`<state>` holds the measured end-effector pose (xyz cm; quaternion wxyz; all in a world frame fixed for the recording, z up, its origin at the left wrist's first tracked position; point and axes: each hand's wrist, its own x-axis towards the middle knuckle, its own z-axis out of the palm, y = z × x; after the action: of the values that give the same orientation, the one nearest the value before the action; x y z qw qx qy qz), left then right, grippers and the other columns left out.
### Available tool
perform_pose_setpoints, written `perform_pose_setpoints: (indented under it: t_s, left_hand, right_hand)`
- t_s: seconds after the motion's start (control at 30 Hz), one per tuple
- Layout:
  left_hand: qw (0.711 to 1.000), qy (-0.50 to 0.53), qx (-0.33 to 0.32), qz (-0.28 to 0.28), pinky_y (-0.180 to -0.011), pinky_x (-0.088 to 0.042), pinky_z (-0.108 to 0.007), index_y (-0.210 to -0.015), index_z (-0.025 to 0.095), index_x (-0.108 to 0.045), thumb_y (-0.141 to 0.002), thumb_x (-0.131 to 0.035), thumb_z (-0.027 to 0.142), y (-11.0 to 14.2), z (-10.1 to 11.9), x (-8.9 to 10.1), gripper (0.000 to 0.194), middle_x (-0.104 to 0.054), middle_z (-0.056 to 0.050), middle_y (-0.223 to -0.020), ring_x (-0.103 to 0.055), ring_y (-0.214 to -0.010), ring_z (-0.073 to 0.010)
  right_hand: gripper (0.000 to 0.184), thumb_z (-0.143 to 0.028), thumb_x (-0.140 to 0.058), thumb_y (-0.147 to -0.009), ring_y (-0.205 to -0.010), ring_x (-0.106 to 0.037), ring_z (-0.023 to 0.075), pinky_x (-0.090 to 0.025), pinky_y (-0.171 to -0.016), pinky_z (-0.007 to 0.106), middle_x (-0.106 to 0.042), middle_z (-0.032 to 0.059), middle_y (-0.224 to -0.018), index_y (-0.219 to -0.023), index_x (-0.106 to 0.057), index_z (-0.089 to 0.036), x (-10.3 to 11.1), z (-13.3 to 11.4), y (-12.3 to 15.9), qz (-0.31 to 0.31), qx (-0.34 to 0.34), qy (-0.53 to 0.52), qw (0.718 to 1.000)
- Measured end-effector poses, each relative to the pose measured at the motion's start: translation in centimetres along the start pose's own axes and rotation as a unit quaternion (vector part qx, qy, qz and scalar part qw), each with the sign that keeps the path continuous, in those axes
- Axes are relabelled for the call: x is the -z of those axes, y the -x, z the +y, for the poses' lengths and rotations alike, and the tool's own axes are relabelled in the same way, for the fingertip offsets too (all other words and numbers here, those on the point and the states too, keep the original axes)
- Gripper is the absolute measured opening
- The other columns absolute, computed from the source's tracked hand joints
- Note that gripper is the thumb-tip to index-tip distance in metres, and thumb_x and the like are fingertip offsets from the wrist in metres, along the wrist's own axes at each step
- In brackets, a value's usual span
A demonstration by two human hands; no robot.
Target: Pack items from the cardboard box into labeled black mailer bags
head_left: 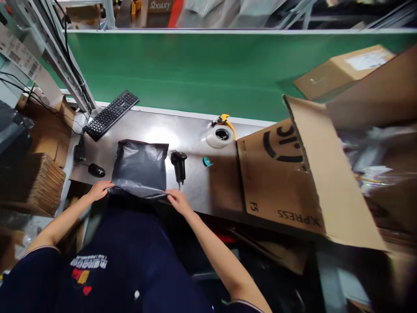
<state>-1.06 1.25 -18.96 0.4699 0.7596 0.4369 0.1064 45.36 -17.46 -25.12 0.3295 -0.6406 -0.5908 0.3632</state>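
A dark grey plastic bag (140, 168) lies flat on the steel table (195, 130), its near edge hanging at the table's front lip. The left hand (99, 190) sits at the bag's near left corner, at about 7 o'clock from the bag's middle, fingers curled together and pinching the edge. The right hand (177, 201) is at the near right corner, at about 5 o'clock, fingers closed on the folded rim, thumb side on top. So the bag stretches between the two hands and away from the fingertips toward 12 o'clock.

Just at 3 o'clock of the bag stands a black handheld scanner (179, 165), near it but apart. Farther at 2 o'clock lies a roll of clear tape (221, 135) in a yellow dispenser, and a small teal object (206, 162) rests between scanner and a large open cardboard box (293, 174). At 10 o'clock of the bag is a black keyboard (110, 114); at 9 o'clock, a black mouse (96, 170). Beyond the table runs a green conveyor belt (195, 69) carrying a brown parcel (342, 71) at 2 o'clock. A stack of flat cardboard (39, 182) sits at far left.
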Motion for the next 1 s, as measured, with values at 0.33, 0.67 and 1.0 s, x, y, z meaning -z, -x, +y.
perform_pose_setpoints:
  t_s: [0.33,0.67,1.0]
  left_hand:
    - [0.962,0.106,0.180,0.175,-0.084,-0.066,-0.039,-0.109,0.013,-0.082,-0.094,-0.067,0.046,-11.8,3.9,-1.3,0.039,-0.085,-0.013,-0.091,-0.082,-0.089,-0.0278]
    - [0.932,-0.037,0.266,0.243,-0.090,-0.058,-0.042,-0.097,0.016,-0.085,-0.109,-0.044,0.048,-17.2,5.7,-1.9,0.053,-0.084,-0.023,-0.100,-0.078,-0.115,-0.0392]
    - [0.926,-0.130,0.301,0.186,-0.099,-0.058,-0.052,-0.112,0.010,-0.082,-0.110,-0.043,0.054,-17.8,5.0,-2.1,0.059,-0.080,-0.028,-0.117,-0.076,-0.119,-0.0441]
  right_hand:
    - [0.053,-0.072,-0.048,-0.091,-0.069,-0.054,0.0197,-0.049,-0.067,0.032,-0.058,0.0015,-0.064,-0.070,-0.056,-0.024,-0.2,-4.0,-13.7,0.270,-0.181,-0.102,0.940]
    - [0.058,-0.065,-0.041,-0.101,-0.069,-0.067,0.0269,-0.054,-0.071,0.036,-0.072,0.0119,-0.072,-0.083,-0.073,-0.021,-0.6,-4.7,-17.6,0.302,-0.257,0.028,0.917]
    - [0.062,-0.054,-0.033,-0.109,-0.096,-0.077,0.0399,-0.060,-0.090,0.055,-0.078,0.0259,-0.098,-0.125,-0.076,-0.011,-1.0,-3.5,-16.6,0.190,-0.342,0.117,0.913]
